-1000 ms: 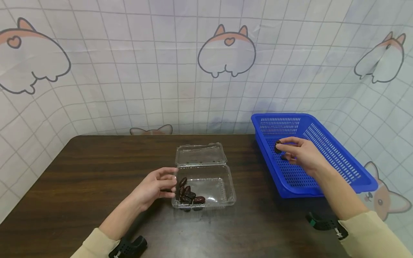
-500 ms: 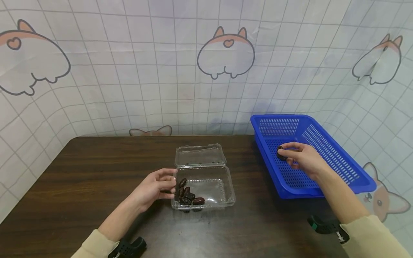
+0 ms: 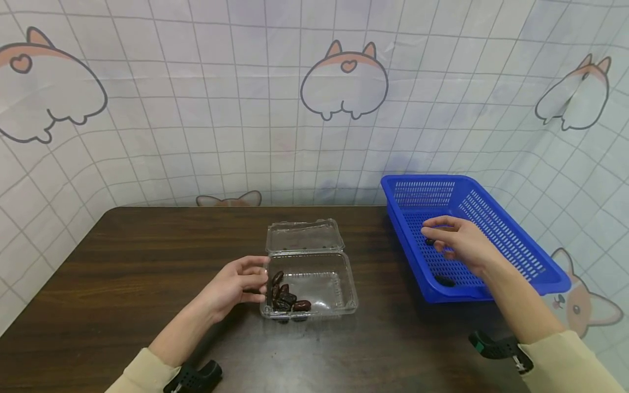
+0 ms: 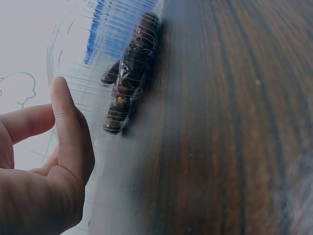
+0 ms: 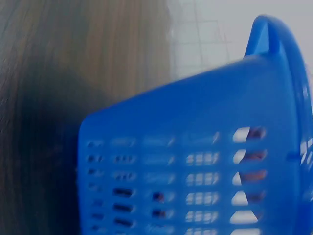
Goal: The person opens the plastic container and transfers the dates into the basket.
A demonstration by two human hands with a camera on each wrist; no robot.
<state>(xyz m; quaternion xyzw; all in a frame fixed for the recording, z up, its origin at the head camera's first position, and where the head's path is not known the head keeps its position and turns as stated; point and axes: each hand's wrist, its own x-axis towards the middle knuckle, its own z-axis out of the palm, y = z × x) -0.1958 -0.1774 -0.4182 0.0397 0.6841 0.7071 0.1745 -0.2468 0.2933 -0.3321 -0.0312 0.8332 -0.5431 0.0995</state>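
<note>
In the head view, my left hand [image 3: 241, 281] touches the left wall of an open clear plastic clamshell box [image 3: 334, 286]. Several dark brown dates [image 3: 285, 299] lie bunched in the box's left part. The left wrist view shows those dates [image 4: 129, 68] through the ribbed wall, with bent fingers [image 4: 68, 132] beside it. Over the blue basket [image 3: 410, 245], my right hand [image 3: 459, 240] has thumb and index finger apart, nothing between them. One date [image 3: 444, 280] lies at the basket's near end; another dark piece [image 3: 429, 241] shows partly under the fingers.
The box's hinged lid [image 3: 306, 237] leans back behind it. The brown wooden table [image 3: 147, 245] ends at a wall covering [image 3: 221, 147] with a printed grid. In the right wrist view, the slotted basket wall [image 5: 195, 107] hides the right hand.
My right hand has let go of the date it pinched, and a date now lies at the basket's near end. The left hand has stayed at the box.
</note>
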